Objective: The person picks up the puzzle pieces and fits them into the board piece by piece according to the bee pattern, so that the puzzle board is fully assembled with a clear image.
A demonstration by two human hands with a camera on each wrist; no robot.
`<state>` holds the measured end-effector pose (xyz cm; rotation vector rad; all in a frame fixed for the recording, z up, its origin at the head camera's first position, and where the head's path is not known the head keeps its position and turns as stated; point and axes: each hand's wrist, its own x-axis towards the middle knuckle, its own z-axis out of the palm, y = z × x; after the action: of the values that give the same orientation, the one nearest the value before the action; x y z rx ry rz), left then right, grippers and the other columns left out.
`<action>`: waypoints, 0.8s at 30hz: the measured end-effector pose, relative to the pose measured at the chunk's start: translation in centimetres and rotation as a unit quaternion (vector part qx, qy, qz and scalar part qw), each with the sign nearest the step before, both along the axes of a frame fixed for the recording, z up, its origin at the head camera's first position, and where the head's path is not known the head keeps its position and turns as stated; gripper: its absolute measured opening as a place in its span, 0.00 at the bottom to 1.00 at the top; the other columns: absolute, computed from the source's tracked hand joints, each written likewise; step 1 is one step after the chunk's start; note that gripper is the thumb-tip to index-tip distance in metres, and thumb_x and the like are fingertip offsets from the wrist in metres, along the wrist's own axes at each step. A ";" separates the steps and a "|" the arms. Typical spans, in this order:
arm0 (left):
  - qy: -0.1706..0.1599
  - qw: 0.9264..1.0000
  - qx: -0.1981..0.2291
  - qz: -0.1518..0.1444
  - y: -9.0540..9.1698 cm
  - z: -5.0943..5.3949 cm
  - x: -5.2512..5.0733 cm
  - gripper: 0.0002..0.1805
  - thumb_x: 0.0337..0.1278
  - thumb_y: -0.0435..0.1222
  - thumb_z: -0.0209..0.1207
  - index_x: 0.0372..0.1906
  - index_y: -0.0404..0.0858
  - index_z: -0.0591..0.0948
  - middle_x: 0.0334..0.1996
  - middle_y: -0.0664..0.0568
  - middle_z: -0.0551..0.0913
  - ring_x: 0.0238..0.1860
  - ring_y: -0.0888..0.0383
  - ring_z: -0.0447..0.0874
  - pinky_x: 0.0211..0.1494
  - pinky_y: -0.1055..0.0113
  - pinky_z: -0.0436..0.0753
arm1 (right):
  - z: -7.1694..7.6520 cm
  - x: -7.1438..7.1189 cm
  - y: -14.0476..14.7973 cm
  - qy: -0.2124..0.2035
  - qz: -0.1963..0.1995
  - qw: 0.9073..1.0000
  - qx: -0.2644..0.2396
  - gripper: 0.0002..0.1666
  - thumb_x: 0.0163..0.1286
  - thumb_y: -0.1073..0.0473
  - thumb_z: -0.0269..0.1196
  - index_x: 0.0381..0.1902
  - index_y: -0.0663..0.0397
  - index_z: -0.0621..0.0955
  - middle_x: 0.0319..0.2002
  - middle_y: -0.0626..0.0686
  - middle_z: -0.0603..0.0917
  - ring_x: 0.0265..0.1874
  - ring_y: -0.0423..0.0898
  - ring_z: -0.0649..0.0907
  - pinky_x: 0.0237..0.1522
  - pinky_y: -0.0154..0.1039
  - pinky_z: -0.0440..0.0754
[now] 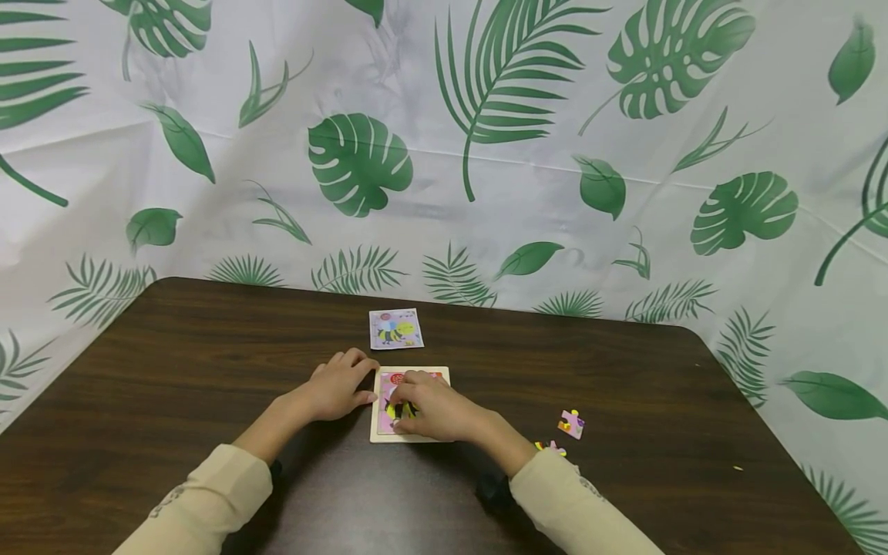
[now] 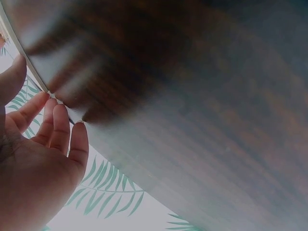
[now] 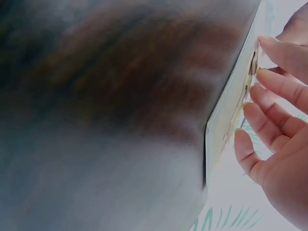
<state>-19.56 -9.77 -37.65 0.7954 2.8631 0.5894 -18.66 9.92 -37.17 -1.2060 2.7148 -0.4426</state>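
Note:
A square jigsaw puzzle in a pale wooden tray (image 1: 411, 438) lies flat on the table, with a bee picture partly covered by my right hand (image 1: 440, 410). That hand's fingertips (image 3: 262, 74) touch the picture surface in the right wrist view, the fingers spread and slightly bent. No loose piece shows between them. At the tray's left edge, my left hand (image 1: 338, 388) rests with thumb and fingertips near or touching the rim. In the left wrist view its fingers (image 2: 60, 127) are loosely extended along the table. The puzzle's right part is hidden beneath the right hand.
A printed bee picture card (image 1: 395, 330) lies behind the tray. To the right are a pink puzzle piece (image 1: 571, 424) and more puzzle pieces (image 1: 553, 448), partly behind the right forearm. A leaf-patterned cloth (image 1: 444, 223) hangs behind the dark wooden table (image 1: 208, 347).

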 end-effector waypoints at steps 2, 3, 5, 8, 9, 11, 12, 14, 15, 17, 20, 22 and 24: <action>0.001 1.000 -0.001 0.000 0.0 0.1 0.0 0.23 0.58 0.39 0.58 0.55 0.33 0.72 0.49 0.40 0.70 0.51 0.43 0.67 0.45 0.46 0.68 | 0.0 0.0 0.0 0.000 0.001 1.000 -0.001 0.14 0.56 0.55 0.67 0.40 0.53 0.82 0.36 0.46 0.75 0.37 0.38 0.72 0.41 0.32 0.69; 0.001 1.000 -0.001 -0.001 0.0 0.1 0.0 0.22 0.58 0.39 0.58 0.55 0.33 0.72 0.49 0.40 0.70 0.51 0.43 0.67 0.45 0.46 0.68 | 0.0 0.0 0.0 -0.001 0.003 1.000 -0.003 0.14 0.56 0.55 0.67 0.40 0.53 0.82 0.36 0.46 0.75 0.36 0.38 0.72 0.40 0.32 0.69; 0.000 1.000 -0.002 0.000 -0.1 0.1 0.0 0.22 0.58 0.39 0.58 0.55 0.33 0.72 0.49 0.41 0.70 0.51 0.43 0.67 0.45 0.46 0.68 | 0.0 0.0 0.0 0.000 0.006 1.000 -0.005 0.14 0.56 0.56 0.67 0.40 0.53 0.82 0.35 0.47 0.75 0.35 0.39 0.72 0.39 0.31 0.69; 0.001 1.000 -0.002 -0.001 -0.1 0.1 0.0 0.22 0.57 0.39 0.58 0.55 0.33 0.72 0.49 0.41 0.70 0.51 0.43 0.67 0.45 0.45 0.68 | 0.0 0.0 0.0 0.002 0.012 1.000 -0.007 0.14 0.56 0.56 0.67 0.40 0.54 0.82 0.35 0.48 0.75 0.35 0.39 0.72 0.37 0.32 0.68; 0.002 1.000 -0.003 -0.001 -0.1 0.1 0.0 0.22 0.58 0.39 0.58 0.55 0.33 0.72 0.49 0.41 0.70 0.51 0.43 0.67 0.45 0.45 0.68 | 0.1 0.0 0.0 0.003 0.014 1.000 -0.008 0.14 0.56 0.56 0.67 0.40 0.54 0.82 0.34 0.49 0.75 0.35 0.40 0.72 0.37 0.32 0.68; 0.003 1.000 -0.003 -0.001 -0.1 0.2 0.1 0.22 0.58 0.39 0.58 0.55 0.33 0.72 0.49 0.41 0.70 0.50 0.43 0.67 0.45 0.46 0.68 | 0.1 0.0 0.0 0.008 0.017 1.000 -0.006 0.14 0.56 0.56 0.67 0.40 0.54 0.83 0.34 0.49 0.75 0.35 0.40 0.72 0.38 0.32 0.68; 0.003 1.000 -0.003 -0.001 -0.1 0.2 0.1 0.22 0.58 0.39 0.58 0.55 0.33 0.72 0.49 0.41 0.70 0.51 0.43 0.67 0.45 0.46 0.68 | 0.1 0.1 0.0 0.010 0.018 1.000 -0.005 0.14 0.56 0.56 0.67 0.41 0.54 0.83 0.34 0.49 0.75 0.35 0.40 0.72 0.38 0.32 0.68; 0.003 1.000 -0.003 0.000 -0.1 0.4 0.2 0.22 0.58 0.39 0.58 0.55 0.34 0.72 0.49 0.41 0.70 0.50 0.43 0.67 0.45 0.46 0.68 | 0.2 0.1 0.1 0.015 0.022 1.000 -0.004 0.14 0.56 0.55 0.67 0.41 0.54 0.83 0.34 0.49 0.75 0.35 0.40 0.72 0.38 0.32 0.68; 0.003 1.000 -0.003 0.000 -0.1 0.4 0.2 0.22 0.58 0.39 0.58 0.55 0.34 0.72 0.49 0.41 0.70 0.50 0.43 0.68 0.45 0.46 0.68 | 0.2 0.1 0.1 0.018 0.023 1.000 -0.003 0.15 0.57 0.55 0.67 0.41 0.54 0.83 0.35 0.49 0.75 0.36 0.41 0.73 0.38 0.32 0.68; 0.003 1.000 -0.003 0.001 -0.1 0.4 0.2 0.22 0.58 0.39 0.58 0.55 0.34 0.72 0.49 0.41 0.70 0.50 0.43 0.67 0.45 0.46 0.68 | 0.2 0.2 0.1 0.021 0.025 0.999 -0.002 0.15 0.57 0.55 0.67 0.41 0.54 0.84 0.35 0.49 0.75 0.36 0.41 0.73 0.38 0.32 0.69; 0.005 1.000 -0.004 -0.001 -0.1 0.3 0.2 0.22 0.58 0.39 0.58 0.55 0.34 0.72 0.48 0.41 0.70 0.50 0.43 0.68 0.45 0.46 0.69 | 0.1 0.1 0.1 0.023 0.026 0.999 -0.002 0.15 0.57 0.55 0.67 0.41 0.54 0.84 0.35 0.48 0.75 0.36 0.41 0.73 0.38 0.32 0.69; 0.008 1.000 -0.002 -0.002 -0.1 0.2 0.2 0.22 0.57 0.39 0.58 0.55 0.33 0.72 0.48 0.41 0.70 0.50 0.43 0.68 0.44 0.46 0.69 | 0.1 0.1 0.2 0.022 0.026 0.999 -0.004 0.15 0.56 0.55 0.67 0.42 0.54 0.83 0.35 0.48 0.75 0.35 0.40 0.72 0.37 0.31 0.68; 0.011 1.000 0.000 -0.005 -0.1 0.1 0.2 0.22 0.57 0.39 0.58 0.54 0.33 0.72 0.48 0.41 0.70 0.50 0.43 0.68 0.44 0.46 0.69 | 0.1 0.1 0.2 0.018 0.025 0.999 -0.006 0.16 0.56 0.56 0.68 0.42 0.54 0.83 0.34 0.48 0.75 0.33 0.40 0.71 0.35 0.31 0.67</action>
<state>-19.39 -9.89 -37.53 0.8209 2.8767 0.5842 -18.59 10.16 -37.10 -1.2957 2.7092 -0.4362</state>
